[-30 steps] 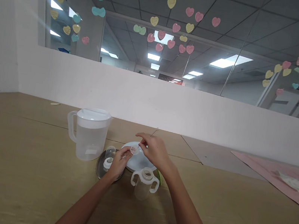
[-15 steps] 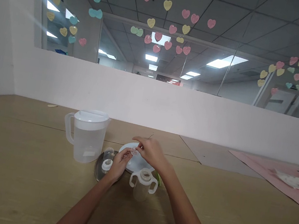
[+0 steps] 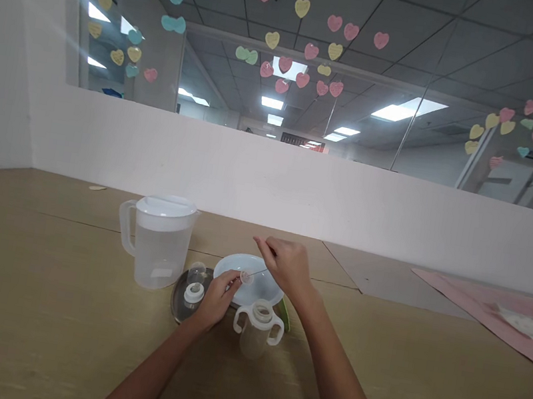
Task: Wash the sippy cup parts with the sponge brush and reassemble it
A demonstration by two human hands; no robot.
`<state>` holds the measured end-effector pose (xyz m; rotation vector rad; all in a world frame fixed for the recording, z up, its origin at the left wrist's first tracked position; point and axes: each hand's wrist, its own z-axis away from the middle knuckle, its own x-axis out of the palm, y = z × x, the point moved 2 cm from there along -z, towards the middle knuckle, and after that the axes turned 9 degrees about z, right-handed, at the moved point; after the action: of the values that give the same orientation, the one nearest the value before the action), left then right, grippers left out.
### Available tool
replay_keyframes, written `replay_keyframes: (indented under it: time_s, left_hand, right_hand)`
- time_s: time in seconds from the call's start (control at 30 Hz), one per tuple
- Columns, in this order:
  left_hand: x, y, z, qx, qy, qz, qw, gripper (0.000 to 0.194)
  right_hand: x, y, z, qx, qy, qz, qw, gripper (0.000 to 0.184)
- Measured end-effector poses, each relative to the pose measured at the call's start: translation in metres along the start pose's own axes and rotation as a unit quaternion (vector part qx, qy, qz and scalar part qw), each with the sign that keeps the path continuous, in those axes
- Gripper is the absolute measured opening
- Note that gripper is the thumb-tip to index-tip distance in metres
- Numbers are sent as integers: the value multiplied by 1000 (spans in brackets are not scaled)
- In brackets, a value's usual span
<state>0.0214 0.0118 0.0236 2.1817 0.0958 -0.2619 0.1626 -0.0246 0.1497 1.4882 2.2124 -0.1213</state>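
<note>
Over the pale bowl point(image 3: 267, 290), my left hand point(image 3: 217, 300) pinches a small clear round piece point(image 3: 246, 278) that looks like a bottle nipple. My right hand point(image 3: 289, 267) is closed on a thin stick point(image 3: 259, 272), whose far end reaches into the clear piece; the tip is hard to make out. Just in front of the bowl stands an uncapped baby bottle point(image 3: 255, 336) with two white handles. Left of my left hand, a round metal tray point(image 3: 176, 303) bears a white bottle collar point(image 3: 194, 292) and a clear cap point(image 3: 197, 273).
A lidded plastic pitcher point(image 3: 160, 250) with clear liquid stands at the left. Something green point(image 3: 284, 315) lies by the bowl's right side. Farther right, a pink sheet point(image 3: 458, 297) carries a clear plastic packet point(image 3: 530, 325). A white wall point(image 3: 251, 170) rises behind the table.
My right hand has drawn up and to the right, away from my left hand. The stick now slants down into the clear piece, and the left hand has shifted slightly right.
</note>
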Motion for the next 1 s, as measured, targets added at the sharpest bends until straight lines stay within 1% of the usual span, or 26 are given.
replay_keyframes:
  time_s: [0.2,0.3,0.4,0.47,0.63,0.7,0.8,0.87,1.0]
  left_hand:
    - [1,-1,0,-10,3,0,1000,35]
    - [1,0,0,-14,6,2,1000,36]
    - [1,2,0,-17,5,16,1000,35]
    - [1,4,0,-17,7,22,1000,34]
    - [0,6,0,-16,21,36,999,34]
    - [-1,5,-1,-25,29,46,998,36]
    - [-5,2,-2,-39,53,50,997,37]
    - [-6,1,-2,-37,63,44,996,36]
    - [-6,3,-1,-13,61,23,998,34]
  right_hand:
    - [2,-8,1,-19,-4,2,1000,54]
    - [3,-12,2,-34,-15,15,999,54]
    - [6,-16,3,-48,-39,23,998,51]
    - [9,-20,4,-54,-66,30,996,48]
    - [14,-24,5,-47,-129,57,989,41]
    - [15,-22,5,-45,-137,66,987,40]
    - [18,-18,5,-31,-131,93,987,42]
    - [20,-15,5,-25,-136,118,983,42]
    - [25,-17,8,-63,-187,142,970,33]
